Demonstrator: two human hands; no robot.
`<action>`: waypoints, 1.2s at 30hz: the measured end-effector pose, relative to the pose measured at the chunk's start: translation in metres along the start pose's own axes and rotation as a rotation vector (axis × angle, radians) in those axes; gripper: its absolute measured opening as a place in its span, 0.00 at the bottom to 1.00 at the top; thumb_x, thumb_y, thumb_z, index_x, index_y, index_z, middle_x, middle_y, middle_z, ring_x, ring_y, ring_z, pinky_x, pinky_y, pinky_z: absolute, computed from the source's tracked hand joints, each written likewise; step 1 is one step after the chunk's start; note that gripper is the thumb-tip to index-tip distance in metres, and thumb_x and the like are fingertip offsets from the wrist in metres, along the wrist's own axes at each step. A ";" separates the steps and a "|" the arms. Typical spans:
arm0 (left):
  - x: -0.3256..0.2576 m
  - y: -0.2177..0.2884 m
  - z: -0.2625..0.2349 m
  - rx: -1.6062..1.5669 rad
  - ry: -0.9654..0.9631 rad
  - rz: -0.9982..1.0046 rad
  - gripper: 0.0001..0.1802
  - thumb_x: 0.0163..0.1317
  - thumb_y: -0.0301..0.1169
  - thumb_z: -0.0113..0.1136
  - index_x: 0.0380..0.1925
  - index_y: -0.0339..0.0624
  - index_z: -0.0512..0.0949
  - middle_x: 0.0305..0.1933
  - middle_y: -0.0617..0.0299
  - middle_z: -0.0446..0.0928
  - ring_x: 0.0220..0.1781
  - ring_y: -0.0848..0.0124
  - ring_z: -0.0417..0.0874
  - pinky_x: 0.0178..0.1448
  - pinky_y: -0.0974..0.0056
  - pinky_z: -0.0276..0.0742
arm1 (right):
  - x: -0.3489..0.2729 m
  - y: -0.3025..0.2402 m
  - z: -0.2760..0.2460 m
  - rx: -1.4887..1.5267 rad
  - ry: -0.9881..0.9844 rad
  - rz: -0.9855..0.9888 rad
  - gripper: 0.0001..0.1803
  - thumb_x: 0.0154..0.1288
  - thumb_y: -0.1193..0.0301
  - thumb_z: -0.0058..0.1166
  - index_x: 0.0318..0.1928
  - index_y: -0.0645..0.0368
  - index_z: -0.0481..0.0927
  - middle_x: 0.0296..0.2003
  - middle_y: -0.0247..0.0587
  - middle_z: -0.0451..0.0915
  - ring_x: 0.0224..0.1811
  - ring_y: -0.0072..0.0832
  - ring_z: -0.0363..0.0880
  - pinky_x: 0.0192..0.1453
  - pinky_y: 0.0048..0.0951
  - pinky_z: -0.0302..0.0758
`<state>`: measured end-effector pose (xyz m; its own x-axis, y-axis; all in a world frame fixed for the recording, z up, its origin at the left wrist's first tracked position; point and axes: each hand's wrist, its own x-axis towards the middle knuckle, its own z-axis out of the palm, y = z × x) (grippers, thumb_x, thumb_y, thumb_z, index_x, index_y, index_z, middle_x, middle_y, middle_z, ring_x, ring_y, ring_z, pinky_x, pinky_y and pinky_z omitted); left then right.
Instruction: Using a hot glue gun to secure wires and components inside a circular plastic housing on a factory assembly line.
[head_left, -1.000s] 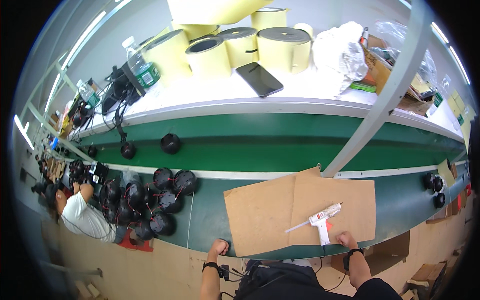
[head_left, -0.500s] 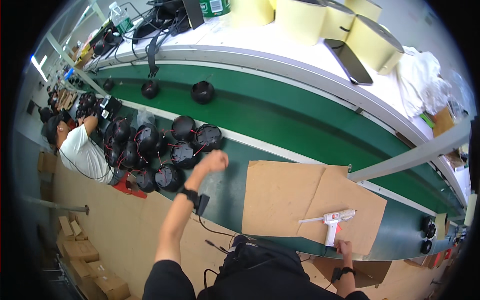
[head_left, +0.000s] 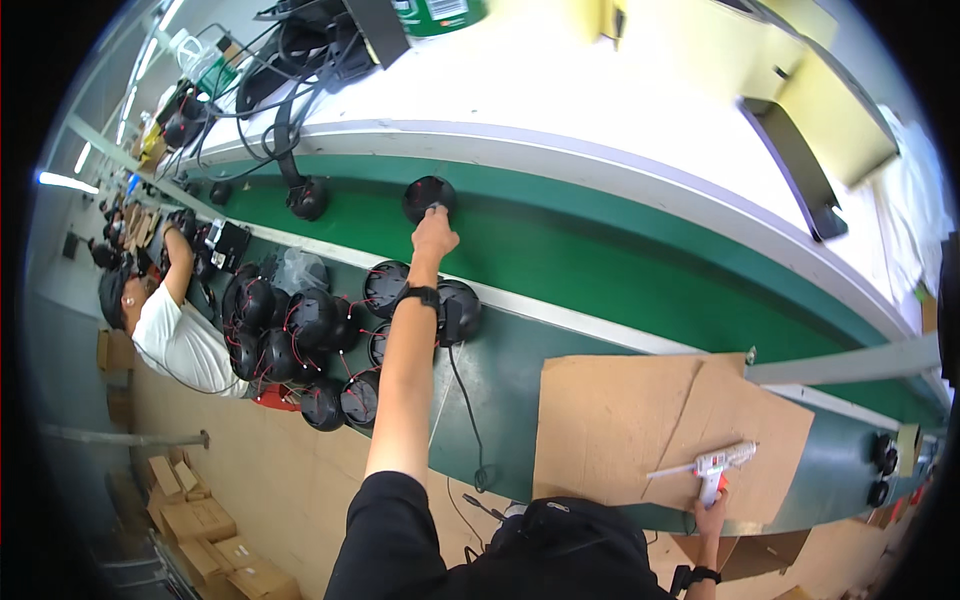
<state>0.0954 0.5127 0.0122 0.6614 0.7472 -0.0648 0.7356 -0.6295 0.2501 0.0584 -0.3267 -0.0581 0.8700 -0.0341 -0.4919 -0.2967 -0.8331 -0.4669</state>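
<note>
My left hand (head_left: 435, 234) is stretched out over the green belt. Its fingers grip the near side of a black round shell (head_left: 428, 190). At the lower right, my right hand (head_left: 711, 516) is closed around the handle end of a white glue gun (head_left: 722, 461). The gun lies over a brown cardboard sheet (head_left: 600, 425), with a glue stick jutting from its back. Left of my outstretched forearm, several black round housings (head_left: 312, 318) with red wires crowd the bench; my arm partly covers some of them.
A white shelf (head_left: 560, 105) above the belt bears cables (head_left: 300, 60), yellow rolls (head_left: 835, 110) and a phone (head_left: 795, 165). A metal post (head_left: 850, 362) slants in at the right. At the left, a person in a white shirt (head_left: 190, 340) works beside the bench.
My left hand has moved forward from beside the housings to the black shell on the belt. My right hand has come up onto the glue gun's handle. The view has shifted.
</note>
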 end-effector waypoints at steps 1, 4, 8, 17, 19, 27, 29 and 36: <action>0.012 0.000 0.001 -0.009 0.006 -0.010 0.32 0.55 0.31 0.61 0.63 0.46 0.70 0.67 0.51 0.70 0.64 0.51 0.77 0.64 0.49 0.77 | -0.002 -0.011 -0.002 -0.008 0.003 -0.012 0.41 0.54 0.70 0.62 0.67 0.65 0.59 0.47 0.61 0.78 0.47 0.48 0.81 0.50 0.43 0.77; 0.037 -0.020 0.005 0.053 -0.044 -0.041 0.37 0.55 0.31 0.62 0.67 0.45 0.64 0.71 0.52 0.65 0.64 0.50 0.76 0.65 0.49 0.76 | -0.006 -0.019 0.011 -0.191 0.208 -0.097 0.44 0.51 0.71 0.61 0.68 0.63 0.57 0.48 0.63 0.78 0.47 0.56 0.80 0.52 0.47 0.75; 0.053 -0.030 0.021 0.139 -0.118 -0.012 0.36 0.57 0.33 0.64 0.66 0.47 0.63 0.69 0.53 0.67 0.63 0.49 0.77 0.63 0.49 0.77 | -0.006 -0.031 0.026 -0.229 0.343 0.027 0.43 0.51 0.73 0.59 0.69 0.61 0.57 0.51 0.65 0.76 0.53 0.62 0.76 0.55 0.52 0.72; 0.073 -0.033 0.032 0.148 0.187 -0.098 0.22 0.58 0.34 0.65 0.51 0.37 0.73 0.53 0.47 0.78 0.52 0.48 0.84 0.53 0.49 0.82 | 0.018 -0.036 0.053 -0.221 0.495 -0.108 0.48 0.53 0.73 0.59 0.74 0.61 0.51 0.61 0.65 0.71 0.59 0.62 0.73 0.60 0.49 0.70; 0.066 0.000 0.015 0.146 0.072 0.140 0.21 0.55 0.36 0.66 0.46 0.36 0.77 0.49 0.46 0.80 0.52 0.49 0.84 0.53 0.50 0.82 | 0.017 -0.039 0.050 -0.197 0.489 -0.066 0.48 0.53 0.73 0.60 0.74 0.61 0.51 0.60 0.64 0.73 0.60 0.62 0.73 0.61 0.49 0.70; -0.163 0.112 -0.031 -0.344 0.005 0.743 0.20 0.48 0.30 0.70 0.41 0.43 0.72 0.42 0.51 0.76 0.46 0.50 0.81 0.46 0.46 0.79 | 0.047 0.048 0.012 -0.001 0.383 -0.232 0.40 0.56 0.76 0.54 0.71 0.64 0.58 0.55 0.63 0.75 0.57 0.58 0.75 0.63 0.45 0.70; -0.233 0.134 -0.020 -0.304 -0.135 0.789 0.18 0.52 0.29 0.66 0.41 0.43 0.71 0.44 0.51 0.74 0.45 0.50 0.82 0.45 0.50 0.80 | 0.054 0.066 0.011 0.056 0.494 -0.276 0.35 0.59 0.75 0.55 0.69 0.61 0.63 0.48 0.58 0.78 0.49 0.52 0.79 0.54 0.43 0.74; -0.358 0.142 0.050 -0.072 -0.210 1.167 0.11 0.60 0.28 0.53 0.43 0.46 0.74 0.42 0.58 0.75 0.43 0.59 0.84 0.41 0.57 0.83 | 0.016 0.029 -0.038 0.969 0.065 -0.005 0.26 0.70 0.72 0.56 0.67 0.49 0.68 0.21 0.19 0.64 0.18 0.12 0.60 0.21 0.18 0.59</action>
<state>-0.0291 0.1451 0.0228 0.9426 -0.3235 0.0830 -0.3327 -0.8884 0.3162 0.0785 -0.3720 -0.0514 0.8836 -0.0870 -0.4601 -0.4632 -0.0177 -0.8861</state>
